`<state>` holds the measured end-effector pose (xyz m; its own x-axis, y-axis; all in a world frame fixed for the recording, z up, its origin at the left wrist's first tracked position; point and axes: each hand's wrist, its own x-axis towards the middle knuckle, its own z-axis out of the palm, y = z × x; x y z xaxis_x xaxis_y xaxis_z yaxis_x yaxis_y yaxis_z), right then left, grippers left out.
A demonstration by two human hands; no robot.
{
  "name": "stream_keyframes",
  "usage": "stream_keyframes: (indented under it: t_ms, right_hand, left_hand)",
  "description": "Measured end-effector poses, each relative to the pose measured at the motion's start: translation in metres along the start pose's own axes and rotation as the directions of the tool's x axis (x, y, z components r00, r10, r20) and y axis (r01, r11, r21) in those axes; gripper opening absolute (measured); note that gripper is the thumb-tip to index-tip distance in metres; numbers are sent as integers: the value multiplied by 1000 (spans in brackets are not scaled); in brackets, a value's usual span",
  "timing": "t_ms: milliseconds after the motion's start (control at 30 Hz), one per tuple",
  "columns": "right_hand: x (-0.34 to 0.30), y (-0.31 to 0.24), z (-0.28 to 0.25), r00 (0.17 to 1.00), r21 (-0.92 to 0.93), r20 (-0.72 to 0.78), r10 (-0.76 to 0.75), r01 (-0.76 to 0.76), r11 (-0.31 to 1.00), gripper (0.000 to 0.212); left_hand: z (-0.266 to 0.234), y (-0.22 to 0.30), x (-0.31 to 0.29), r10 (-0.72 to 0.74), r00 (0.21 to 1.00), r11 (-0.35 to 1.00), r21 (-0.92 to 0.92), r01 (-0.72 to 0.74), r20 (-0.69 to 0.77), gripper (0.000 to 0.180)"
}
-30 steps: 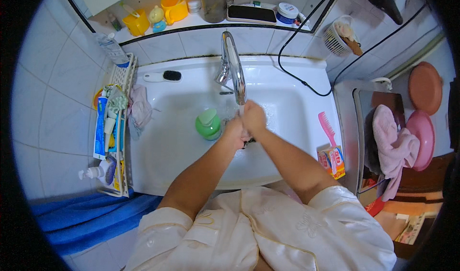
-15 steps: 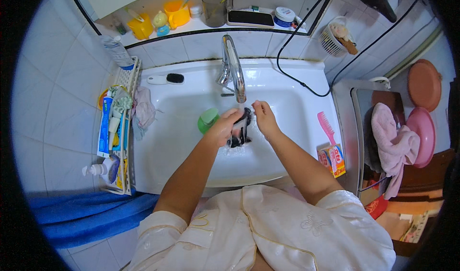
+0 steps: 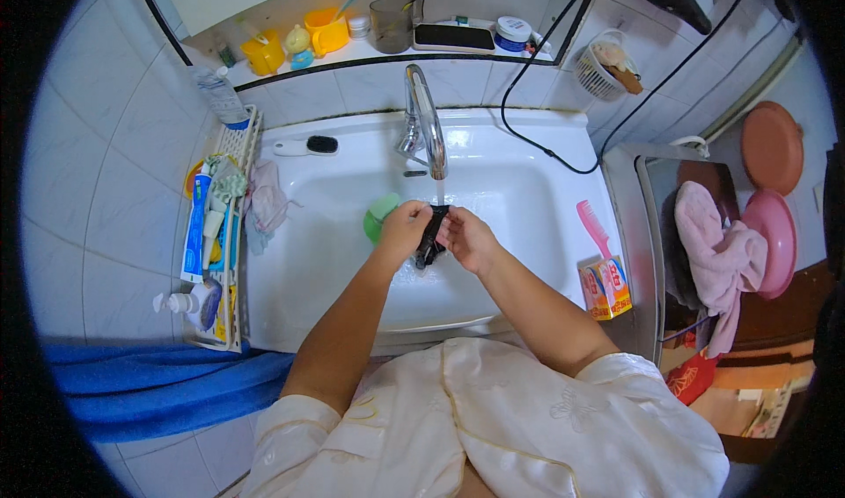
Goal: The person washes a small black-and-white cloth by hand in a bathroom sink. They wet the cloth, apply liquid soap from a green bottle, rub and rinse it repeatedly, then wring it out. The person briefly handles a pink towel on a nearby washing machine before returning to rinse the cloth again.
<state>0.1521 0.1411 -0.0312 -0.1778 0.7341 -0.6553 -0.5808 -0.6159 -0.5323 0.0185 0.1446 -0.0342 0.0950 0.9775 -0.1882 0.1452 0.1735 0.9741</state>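
Observation:
A small wet black cloth (image 3: 429, 241) hangs in the sink between my two hands, just under the tap's stream. My left hand (image 3: 407, 228) pinches its upper left part between thumb and fingers. At the upper right corner, the curled fingers of my right hand (image 3: 468, 237) grip the cloth's edge. The cloth's exact kind cannot be made out. Water runs from the chrome tap (image 3: 424, 119) down to the cloth's top edge. Just left of my left hand, a green rounded object (image 3: 378, 218) lies in the white sink (image 3: 308, 278), partly hidden by that hand.
A white rack (image 3: 231, 278) of toiletries lines the left side, with a pinkish rag (image 3: 267, 200) over its edge. A brush (image 3: 306, 146) rests on the sink's back rim. At the right rim lie a pink comb (image 3: 594, 227) and an orange box (image 3: 606, 288).
My right hand has come in from beside the tap's stream to the cloth and now grips its upper corner. The black cloth now hangs stretched between both hands.

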Motion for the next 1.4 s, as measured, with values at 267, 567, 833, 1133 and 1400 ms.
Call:
stream_keyframes:
  t_ms: [267,567,833,1133,1400]
  right_hand:
    - [9,-14,8,936,-313,-58,-346,312,897,15]
    - [8,-37,1,978,-700,157,-140,210,683,22]
    - [30,-37,-19,740,-766,222,-635,535,355,23]
    - [36,-2,11,723,-805,108,-683,466,366,35]
    - [40,-2,13,670,-893,270,-691,444,81,41]
  left_hand:
    - [15,2,8,-244,970,852,-473,223,18,20]
    - [14,-4,10,-101,967,908,-418,-7,-234,18]
    - [31,-9,21,307,819,949,99,-298,-485,25]
    - [55,-29,45,-272,921,889,-438,129,-280,28]
    - [46,-29,38,-395,910,638,-676,368,123,32]
